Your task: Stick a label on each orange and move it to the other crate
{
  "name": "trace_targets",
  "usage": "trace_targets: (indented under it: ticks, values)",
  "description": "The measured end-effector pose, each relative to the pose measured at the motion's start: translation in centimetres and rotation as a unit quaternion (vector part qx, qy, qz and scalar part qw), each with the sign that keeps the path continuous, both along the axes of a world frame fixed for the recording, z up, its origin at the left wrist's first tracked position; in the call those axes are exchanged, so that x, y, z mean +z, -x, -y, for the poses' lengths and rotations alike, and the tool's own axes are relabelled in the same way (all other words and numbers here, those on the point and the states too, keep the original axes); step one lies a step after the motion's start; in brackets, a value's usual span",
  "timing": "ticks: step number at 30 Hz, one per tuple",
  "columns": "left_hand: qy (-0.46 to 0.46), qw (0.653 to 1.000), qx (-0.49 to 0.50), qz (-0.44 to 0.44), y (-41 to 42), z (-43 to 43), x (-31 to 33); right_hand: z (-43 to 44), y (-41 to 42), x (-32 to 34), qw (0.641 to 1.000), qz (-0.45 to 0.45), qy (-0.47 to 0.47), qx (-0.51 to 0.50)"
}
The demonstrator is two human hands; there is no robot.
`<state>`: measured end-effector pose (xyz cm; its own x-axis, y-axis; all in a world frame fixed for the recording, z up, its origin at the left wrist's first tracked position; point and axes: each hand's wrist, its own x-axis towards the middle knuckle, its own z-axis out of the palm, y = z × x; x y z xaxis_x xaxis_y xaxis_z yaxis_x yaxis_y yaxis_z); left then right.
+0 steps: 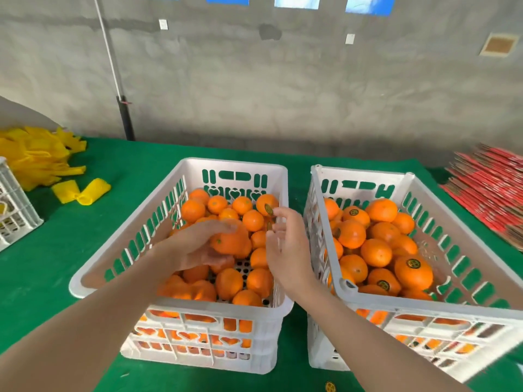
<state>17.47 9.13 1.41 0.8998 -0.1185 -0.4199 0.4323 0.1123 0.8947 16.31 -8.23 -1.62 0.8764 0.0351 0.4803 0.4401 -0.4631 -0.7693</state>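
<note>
Left crate [235, 162] first: heaped with unlabelled oranges [229, 282], so plenty left to do. The left hand [195, 244] is curled round one orange [230, 240], held just above the pile. Beside it, the right hand [285, 244] looks to be pinching a dark round label [268, 209] at its fingertips, not yet stuck on. Over in the right crate [365, 171], a good layer of labelled oranges [413, 271] sits finished.

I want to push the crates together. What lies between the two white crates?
Head view: only a narrow strip of green cloth lies between the left crate and right crate; the right forearm crosses above it.
</note>
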Motion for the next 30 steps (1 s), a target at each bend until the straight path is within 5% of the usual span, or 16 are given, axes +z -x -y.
trace_targets:
  ticks: [4,11,30]
  values:
    - [0.093,0.995,-0.025,0.008,1.6,-0.3,1.3,2.1,1.4,2.0,0.998,-0.031,-0.034,0.042]
    - [0.17,0.978,-0.116,0.018,5.6,2.9,2.6,5.5,6.1,6.3,0.985,-0.043,0.051,0.161]
    - [0.022,0.997,-0.065,0.044,10.1,9.8,2.7,8.9,10.3,6.8,0.976,0.032,0.199,0.078]
